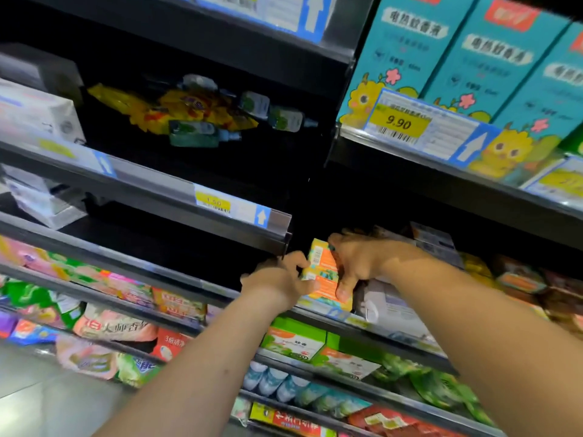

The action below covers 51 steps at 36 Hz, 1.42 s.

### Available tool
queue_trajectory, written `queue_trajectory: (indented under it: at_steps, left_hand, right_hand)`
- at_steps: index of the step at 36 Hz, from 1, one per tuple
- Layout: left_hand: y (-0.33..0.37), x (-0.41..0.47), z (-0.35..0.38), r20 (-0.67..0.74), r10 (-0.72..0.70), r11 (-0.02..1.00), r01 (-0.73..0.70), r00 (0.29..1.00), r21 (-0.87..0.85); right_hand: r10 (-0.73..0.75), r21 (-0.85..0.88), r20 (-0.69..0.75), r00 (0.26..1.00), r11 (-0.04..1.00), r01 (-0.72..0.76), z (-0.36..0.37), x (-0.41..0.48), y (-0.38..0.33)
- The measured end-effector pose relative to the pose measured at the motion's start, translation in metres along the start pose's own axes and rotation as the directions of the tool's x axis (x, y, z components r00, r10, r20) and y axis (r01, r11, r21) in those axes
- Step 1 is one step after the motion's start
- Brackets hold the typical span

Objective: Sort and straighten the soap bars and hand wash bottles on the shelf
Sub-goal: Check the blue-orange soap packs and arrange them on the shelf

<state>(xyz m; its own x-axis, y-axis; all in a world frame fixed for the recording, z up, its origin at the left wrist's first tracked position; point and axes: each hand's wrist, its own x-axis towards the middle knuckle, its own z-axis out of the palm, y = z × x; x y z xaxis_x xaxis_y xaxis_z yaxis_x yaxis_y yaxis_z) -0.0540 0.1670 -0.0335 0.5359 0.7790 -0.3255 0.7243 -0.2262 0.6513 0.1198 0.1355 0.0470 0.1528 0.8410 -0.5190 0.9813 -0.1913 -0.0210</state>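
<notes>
**Both hands on a stack of orange boxes at a shop shelf**

A person's two bare arms reach up to a dark shop shelf [400,337], where a short stack of orange boxes [324,269] stands at the shelf's left end, right at the front rail. The right hand [358,263] grips the stack from the right: its fingers curl over the top box and its thumb presses the front of the lowest one. The left hand [280,279] meets the stack from the left with its fingers tightly curled against the boxes' edge. Motion blur makes the hold hard to read, but it appears to pinch the lower box. Just right of the stack, under the right wrist, lies a pale lilac package [389,305].

On a higher shelf to the left, several small green bottles [195,137] lie on their sides among yellow pouches [202,110], scattered at different angles. White cartons [34,111] sit at that shelf's left end. At upper right, tall teal cartons [410,42] stand in a row behind a yellow price tag [398,123] reading 9.90. Below the hands, green boxes [295,340] and mixed pink and green packets [116,326] fill the lower shelves.
</notes>
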Motion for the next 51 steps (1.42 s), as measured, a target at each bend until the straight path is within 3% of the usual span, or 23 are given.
queue_trajectory:
  at_steps: [12, 20, 26, 28, 30, 32, 36, 41, 44, 48, 51]
  left_hand:
    - [-0.004, 0.002, 0.000, 0.002, 0.060, 0.998, -0.060, 0.998, -0.012]
    - [-0.001, 0.000, -0.002, 0.016, 0.041, 0.999, -0.041, 0.999, 0.015]
    - [0.007, -0.006, -0.005, 0.019, -0.008, 1.000, 0.007, 1.000, 0.016]
    - [0.009, -0.006, -0.005, 0.028, -0.023, 1.000, 0.023, 0.999, 0.011]
    - [0.010, -0.006, -0.004, 0.048, -0.024, 1.000, 0.024, 0.999, -0.005]
    - [0.008, -0.004, -0.001, 0.046, -0.017, 0.999, 0.018, 0.999, -0.030]
    - [0.011, 0.000, 0.002, -0.009, 0.009, 1.000, -0.009, 1.000, -0.008]
    - [0.032, -0.005, 0.001, -0.082, 0.041, 0.984, -0.026, 0.996, 0.178]
    - [0.040, -0.011, 0.002, -0.107, 0.100, 0.954, -0.065, 0.989, 0.293]
    - [0.041, -0.009, 0.002, -0.088, 0.245, 0.919, -0.203, 0.965, 0.337]
    - [0.047, -0.009, -0.002, 0.005, 0.309, 0.883, -0.289, 0.951, 0.370]
  right_hand:
    - [-0.053, -0.026, -0.101, 0.993, 0.998, 0.051, 0.003, -0.009, -0.001]
    - [-0.004, -0.018, -0.143, 0.990, 1.000, 0.002, 0.008, -0.015, -0.004]
    - [0.038, 0.067, -0.402, 0.915, 0.998, -0.012, 0.011, -0.037, 0.002]
    - [0.070, 0.157, -0.536, 0.842, 0.987, 0.018, 0.015, -0.056, 0.003]
    - [0.159, 0.381, -0.623, 0.766, 0.917, 0.119, 0.019, -0.078, 0.003]
    - [0.256, 0.552, -0.641, 0.724, 0.809, 0.202, 0.024, -0.097, 0.004]
    - [0.399, 0.692, -0.600, 0.694, 0.693, 0.200, 0.039, -0.129, 0.016]
    - [0.529, 0.776, -0.513, 0.676, 0.623, 0.102, 0.064, -0.145, 0.041]
    - [0.595, 0.736, -0.473, 0.650, 0.672, -0.081, 0.071, -0.149, 0.052]
    - [0.573, 0.528, -0.557, 0.601, 0.803, -0.275, 0.077, -0.154, 0.055]
    - [0.562, 0.517, -0.494, 0.664, 0.804, -0.296, 0.079, -0.158, 0.054]
